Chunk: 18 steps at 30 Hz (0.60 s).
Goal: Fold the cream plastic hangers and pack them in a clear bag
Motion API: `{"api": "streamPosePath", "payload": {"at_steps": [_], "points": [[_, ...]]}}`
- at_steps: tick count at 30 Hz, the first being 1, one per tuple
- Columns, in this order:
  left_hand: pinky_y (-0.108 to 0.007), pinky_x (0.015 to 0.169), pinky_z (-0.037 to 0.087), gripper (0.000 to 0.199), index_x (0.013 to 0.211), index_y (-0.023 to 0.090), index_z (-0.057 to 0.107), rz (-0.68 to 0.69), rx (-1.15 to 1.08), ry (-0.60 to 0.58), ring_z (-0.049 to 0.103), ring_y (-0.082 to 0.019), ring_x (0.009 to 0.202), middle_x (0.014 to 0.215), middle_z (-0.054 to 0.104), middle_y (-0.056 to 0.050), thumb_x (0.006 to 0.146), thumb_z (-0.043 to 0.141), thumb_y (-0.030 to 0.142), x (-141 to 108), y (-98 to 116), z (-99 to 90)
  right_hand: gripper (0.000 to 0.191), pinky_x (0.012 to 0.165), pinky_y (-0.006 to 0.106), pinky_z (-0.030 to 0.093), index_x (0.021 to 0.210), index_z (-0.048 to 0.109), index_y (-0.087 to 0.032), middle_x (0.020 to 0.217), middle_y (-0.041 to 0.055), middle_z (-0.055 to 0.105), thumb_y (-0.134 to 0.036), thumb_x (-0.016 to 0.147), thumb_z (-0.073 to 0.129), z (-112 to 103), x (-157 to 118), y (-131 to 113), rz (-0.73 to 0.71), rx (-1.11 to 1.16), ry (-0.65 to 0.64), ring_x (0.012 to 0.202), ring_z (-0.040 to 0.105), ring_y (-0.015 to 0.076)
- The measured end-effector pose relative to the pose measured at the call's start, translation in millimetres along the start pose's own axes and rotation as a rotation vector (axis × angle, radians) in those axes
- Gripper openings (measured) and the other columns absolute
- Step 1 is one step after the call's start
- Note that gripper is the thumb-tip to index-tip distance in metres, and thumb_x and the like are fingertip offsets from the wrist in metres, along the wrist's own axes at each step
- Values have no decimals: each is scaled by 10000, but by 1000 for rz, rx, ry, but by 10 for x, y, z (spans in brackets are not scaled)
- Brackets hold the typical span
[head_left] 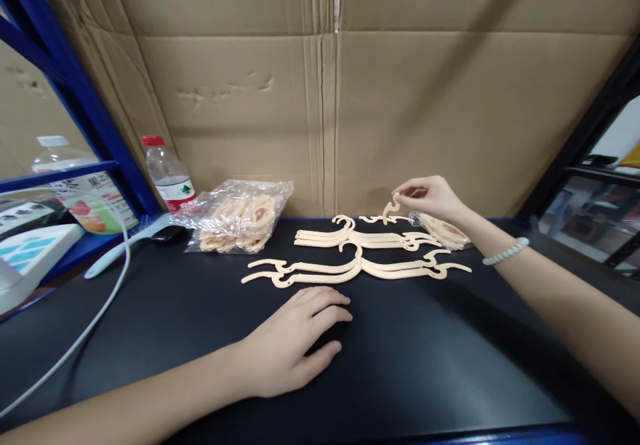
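Across the bench (pixel 450 378), beige hangers (pixel 320 278) in two flat groups. Before the hangers, left hand (pixel 300 338), palm down, fingers loosely spread. Behind the hangers' right half, right hand (pixel 430 195), with small curved piece (pixel 389 209) pinched at thumb and fingertips. Left of the hangers' back group, clear bag (pixel 245 221) of beige parts.

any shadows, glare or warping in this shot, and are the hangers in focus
Head view: the right arm has a dark shadow beside it on the black tabletop, which also shows a dull sheen; head view: highlights on the clear plastic bag; head view: side frames lean outward, probably wide-angle stretch; head view: cream hangers look fairly clear.
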<state>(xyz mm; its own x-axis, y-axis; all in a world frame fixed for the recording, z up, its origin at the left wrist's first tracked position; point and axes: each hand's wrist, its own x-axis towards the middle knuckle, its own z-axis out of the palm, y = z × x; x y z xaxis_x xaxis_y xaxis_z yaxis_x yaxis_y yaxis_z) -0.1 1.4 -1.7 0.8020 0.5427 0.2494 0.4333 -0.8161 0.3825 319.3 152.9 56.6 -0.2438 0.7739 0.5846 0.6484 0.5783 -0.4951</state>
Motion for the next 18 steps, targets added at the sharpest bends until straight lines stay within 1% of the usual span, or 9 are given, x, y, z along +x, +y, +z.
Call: {"api": "streamPosePath", "payload": {"at_steps": [2, 4, 6, 9, 11, 13, 15, 16, 18], "points": [[-416, 1056, 403, 357, 1229, 229, 536, -37, -90, 38, 482, -245, 1224, 1291, 551, -90, 876, 525, 171, 13, 12, 10, 228, 622, 309, 525, 812, 720, -168, 755, 66, 704, -375, 718, 722, 4, -84, -212, 80, 239, 101, 668, 636, 176], [-405, 1027, 433, 370, 1252, 240, 522, -116, -224, 112, 524, -229, 1179, 1266, 573, -79, 884, 537, 200, 41, 25, 32, 247, 586, 285, 522, 824, 708, -170, 740, 54, 698, -364, 685, 768, 83, -211, -453, 138, 468, 130, 628, 626, 153], [-395, 964, 479, 388, 1276, 247, 505, -212, -404, 206, 573, -217, 1106, 1223, 599, -78, 890, 541, 230, 85, 34, 60, 256, 554, 265, 518, 827, 688, -171, 714, 38, 687, -356, 678, 783, 224, -379, -697, 179, 649, 64, 579, 607, 131], [-352, 827, 535, 396, 1269, 224, 507, -321, -702, 370, 628, -202, 972, 1157, 622, -92, 882, 567, 278, 158, 43, 89, 262, 561, 260, 536, 783, 637, -181, 702, 23, 676, -367, 677, 788, 485, -670, -1010, 281, 815, -86, 610, 624, 139], [-310, 726, 544, 357, 1191, 187, 558, -375, -811, 484, 644, -183, 854, 1086, 642, -91, 862, 605, 318, 194, 51, 86, 267, 573, 267, 548, 752, 622, -182, 722, 16, 668, -371, 672, 793, 643, -844, -1155, 324, 852, -189, 626, 625, 140], [-280, 662, 529, 249, 988, 148, 640, -412, -801, 565, 627, -159, 737, 936, 666, -69, 842, 636, 350, 210, 60, 67, 266, 576, 276, 549, 742, 631, -178, 726, 15, 657, -382, 676, 787, 754, -950, -1230, 334, 850, -285, 646, 620, 148], [-269, 649, 515, 231, 803, 138, 650, -446, -763, 601, 602, -144, 670, 788, 657, -40, 828, 654, 368, 210, 63, 42, 250, 597, 285, 540, 743, 655, -174, 714, 17, 655, -399, 709, 757, 798, -951, -1216, 290, 793, -352, 655, 615, 155], [-267, 651, 510, 250, 750, 139, 638, -455, -757, 612, 596, -143, 660, 742, 647, -30, 826, 656, 377, 206, 60, 33, 242, 625, 291, 534, 745, 667, -173, 715, 21, 660, -408, 743, 723, 793, -908, -1171, 248, 746, -355, 669, 618, 158], [-265, 656, 503, 266, 753, 143, 626, -475, -768, 617, 596, -145, 664, 706, 633, -21, 839, 642, 394, 195, 43, 28, 253, 704, 303, 522, 749, 686, -174, 753, 36, 683, -410, 821, 629, 742, -752, -1003, 149, 609, -298, 725, 636, 167]]}}
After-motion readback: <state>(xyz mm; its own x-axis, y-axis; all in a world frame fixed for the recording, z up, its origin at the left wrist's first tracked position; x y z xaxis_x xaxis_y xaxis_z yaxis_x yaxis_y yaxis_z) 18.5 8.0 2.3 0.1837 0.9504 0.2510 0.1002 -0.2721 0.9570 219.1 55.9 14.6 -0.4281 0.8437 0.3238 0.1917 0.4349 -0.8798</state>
